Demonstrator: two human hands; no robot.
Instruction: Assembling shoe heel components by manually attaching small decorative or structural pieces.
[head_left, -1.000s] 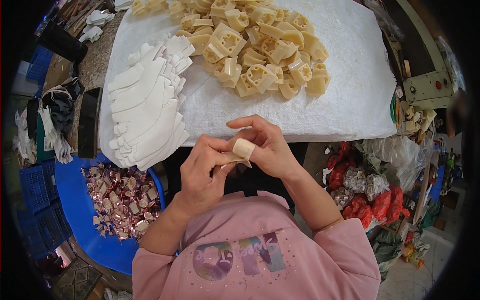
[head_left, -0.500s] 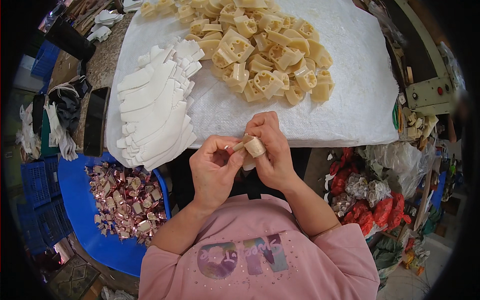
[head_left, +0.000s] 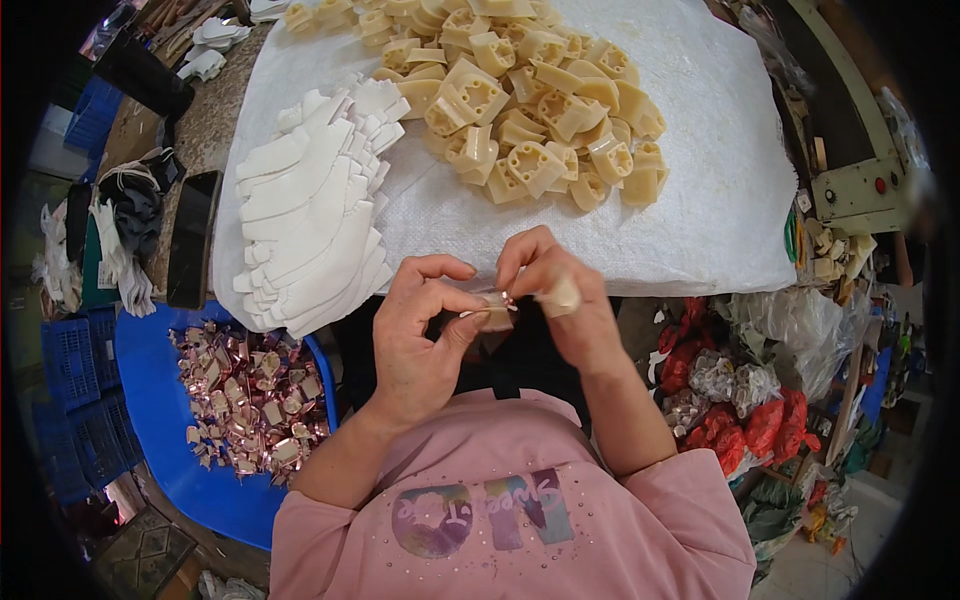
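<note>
My left hand (head_left: 420,325) pinches a small beige piece with a shiny pinkish part (head_left: 497,312) between thumb and index finger, just off the table's near edge. My right hand (head_left: 565,295) is bent over the same piece, its fingertips at the piece's right end. A smooth cream-coloured thing (head_left: 560,297) shows at my right thumb, smeared by motion; I cannot tell whether it is worn or held. Beyond my hands lies a heap of cream plastic parts with holes (head_left: 530,110). To its left, flat curved white pieces (head_left: 310,205) are stacked in overlapping rows.
White woven sheeting (head_left: 700,230) covers the table. A blue tub (head_left: 215,500) at my left contains many shiny pinkish-and-beige pieces (head_left: 255,400). A dark phone (head_left: 193,240) lies at the table's left edge. Red and clear plastic bags (head_left: 765,425) lie at the right.
My hands have shifted slightly apart. The right thumb with the cream-coloured thing has swung rightward off the small piece, uncovering its pinkish part. My left hand keeps its pinch.
</note>
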